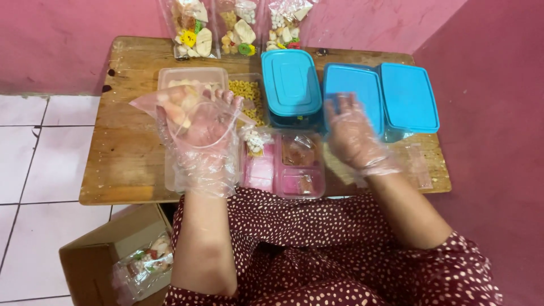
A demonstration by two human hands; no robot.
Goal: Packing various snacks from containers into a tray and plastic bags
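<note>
My left hand [199,131], in a thin clear plastic glove, holds a small clear plastic bag [170,107] open above the wooden table [127,153]; a few pale snack pieces lie inside it. My right hand [352,133], also gloved, hovers with spread fingers over the front edge of a blue-lidded box [354,90] and holds nothing. Between my hands sits a pink compartment tray [283,170] with small wrapped sweets. Behind the bag are a clear tub of pale crackers [190,79] and a tub of yellow puffed snacks [247,93].
Two more blue-lidded boxes [290,82] [409,96] stand at the back right. Three filled snack bags [238,25] lean on the pink wall. A cardboard box [107,255] with a packed bag sits on the tiled floor at lower left.
</note>
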